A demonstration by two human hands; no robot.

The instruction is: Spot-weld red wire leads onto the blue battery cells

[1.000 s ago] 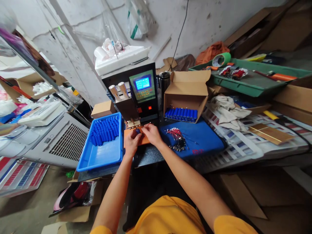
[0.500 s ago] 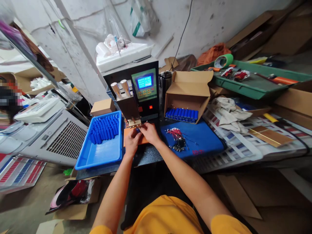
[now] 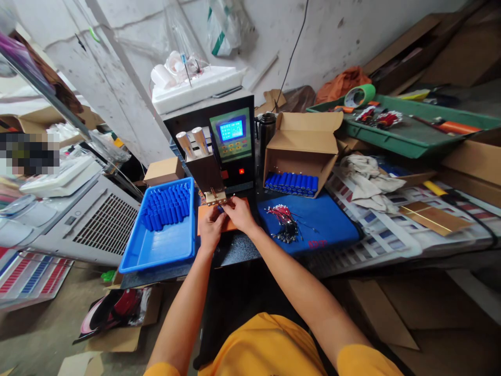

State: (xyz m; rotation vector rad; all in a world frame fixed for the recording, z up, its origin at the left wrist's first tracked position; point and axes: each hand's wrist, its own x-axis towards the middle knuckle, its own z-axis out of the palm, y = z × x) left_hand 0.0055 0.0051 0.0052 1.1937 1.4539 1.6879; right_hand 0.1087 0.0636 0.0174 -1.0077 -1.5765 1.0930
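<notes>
**Blue small cylinder [image 3: 220,209], mostly covered from view**

It sits at the fingertips of the bare left hand [image 3: 211,225], just below the brass-coloured metal head [image 3: 215,199] of a black box-shaped machine [image 3: 233,168] and over a flat orange board [image 3: 202,215]. The machine's lit blue screen [image 3: 230,130] carries white characters too small to read; red lettering [image 3: 318,244] on the flat blue mat [image 3: 336,225] cannot be made out either.

The left hand is curled, thumb and fingers pinching the cylinder. The bare right hand [image 3: 238,214] meets it from the other side, fingers drawn together at the head — whether they grip anything, I cannot tell.

Farther out, a blue plastic tray [image 3: 156,256] of upright blue cylinders [image 3: 166,206] stands left; a bundle of red and black wires [image 3: 285,222] lies on the mat, and behind it an open brown cardboard box [image 3: 309,125] holds a row of similar blue cylinders [image 3: 291,182].
</notes>
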